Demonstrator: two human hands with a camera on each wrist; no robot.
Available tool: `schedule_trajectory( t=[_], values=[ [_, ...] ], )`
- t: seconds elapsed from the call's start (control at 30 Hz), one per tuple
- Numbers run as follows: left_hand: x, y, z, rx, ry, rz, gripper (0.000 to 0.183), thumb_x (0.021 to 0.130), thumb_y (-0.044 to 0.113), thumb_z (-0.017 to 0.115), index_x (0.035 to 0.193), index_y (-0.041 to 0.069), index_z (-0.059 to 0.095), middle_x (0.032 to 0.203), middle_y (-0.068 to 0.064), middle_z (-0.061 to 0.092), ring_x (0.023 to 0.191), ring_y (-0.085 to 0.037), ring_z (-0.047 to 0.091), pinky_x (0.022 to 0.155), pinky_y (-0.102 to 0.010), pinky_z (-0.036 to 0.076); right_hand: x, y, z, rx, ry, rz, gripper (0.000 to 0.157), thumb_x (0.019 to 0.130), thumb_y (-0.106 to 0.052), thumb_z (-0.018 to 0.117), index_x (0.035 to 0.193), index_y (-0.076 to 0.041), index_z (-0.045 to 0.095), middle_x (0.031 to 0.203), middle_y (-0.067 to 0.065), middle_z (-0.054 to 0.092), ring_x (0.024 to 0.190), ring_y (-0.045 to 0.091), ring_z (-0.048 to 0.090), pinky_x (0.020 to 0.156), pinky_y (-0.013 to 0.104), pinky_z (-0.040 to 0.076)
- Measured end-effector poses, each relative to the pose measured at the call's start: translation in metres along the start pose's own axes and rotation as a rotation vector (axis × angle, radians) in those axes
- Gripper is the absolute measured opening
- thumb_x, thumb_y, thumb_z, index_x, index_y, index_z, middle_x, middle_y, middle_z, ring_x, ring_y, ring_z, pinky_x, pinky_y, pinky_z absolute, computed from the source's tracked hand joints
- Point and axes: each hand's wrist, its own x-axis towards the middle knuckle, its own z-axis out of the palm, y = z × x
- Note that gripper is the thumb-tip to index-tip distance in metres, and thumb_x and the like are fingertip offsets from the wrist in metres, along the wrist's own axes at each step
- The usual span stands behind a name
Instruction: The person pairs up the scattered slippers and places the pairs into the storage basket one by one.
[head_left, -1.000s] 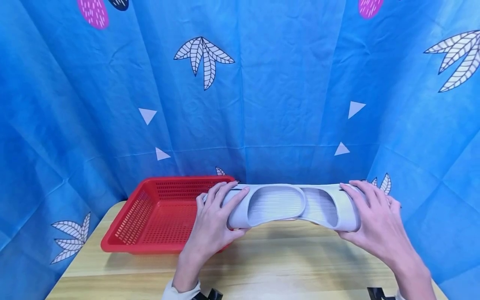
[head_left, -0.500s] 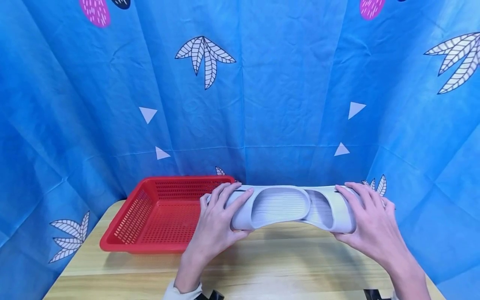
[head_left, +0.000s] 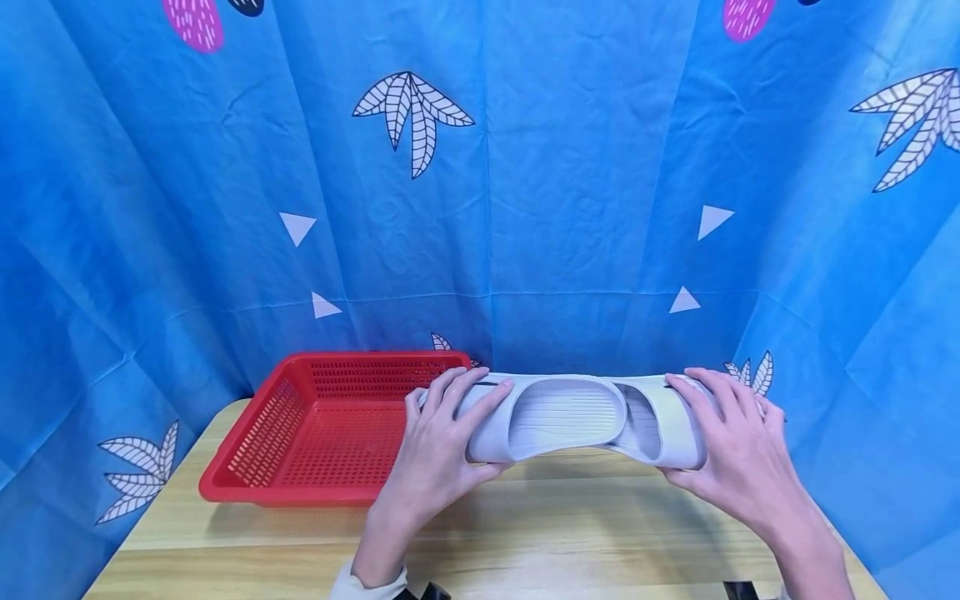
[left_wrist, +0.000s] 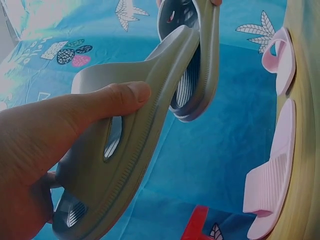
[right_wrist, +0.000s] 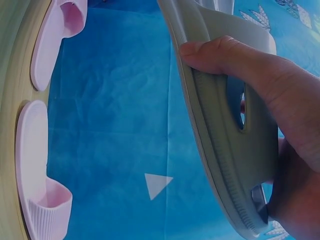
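L hand (head_left: 441,437) curled round strap of one grey slide (head_left: 567,412), thumb along its side; R hand (head_left: 737,442) grips the other slide (head_left: 680,427) the same way, straps prob. the handiest hold. Pair's held up off the bench (head_left: 562,550), toes out, footbeds twd person; heels overlap mid, L in front of R, contact unclear, maybe to keep the pr. compact. Beyond, pink slides (left_wrist: 285,135) on bench, hidden in head view. Red basket (head_left: 322,498) by L hand, prob. for easy reach. Curtain (head_left: 577,208) behind, likely a backdrop.
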Motion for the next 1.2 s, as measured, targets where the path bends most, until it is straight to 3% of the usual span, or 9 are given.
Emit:
schedule_trajectory(
  t=[1.2],
  values=[
    [0.002, 0.013, 0.011, -0.015, 0.002, 0.04, 0.099, 0.056, 0.054, 0.086, 0.142, 0.038, 0.04, 0.143, -0.002, 0.04, 0.133, -0.025, 0.028, 0.092, -0.054, 0.03, 0.002, -0.012, 0.006, -0.023, -0.037, -0.014, 0.107, 0.039, -0.045, 0.088, 0.135, -0.019, 0.051, 0.134, 0.014, 0.045, 0.119, 0.038, 0.037, 0.075, 0.053, 0.028]
  ],
)
